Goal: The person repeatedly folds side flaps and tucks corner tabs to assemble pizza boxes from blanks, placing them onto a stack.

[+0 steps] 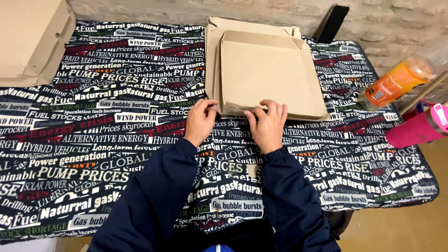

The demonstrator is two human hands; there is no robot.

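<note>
A flat brown cardboard box (pixel 263 70), partly folded with its side walls raised, lies on a table covered with a dark cloth printed all over with words (pixel 116 116). My left hand (pixel 200 119) pinches the near left corner of the box. My right hand (pixel 268 123) presses on the near front flap, fingers curled over its edge. Both arms wear dark blue sleeves.
A stack of flat brown cardboard (pixel 30 39) sits at the far left corner. A black phone (pixel 332 22) leans on the stone wall behind. To the right are an orange bottle (pixel 396 84) and a pink bottle (pixel 417 128), off the table's right edge.
</note>
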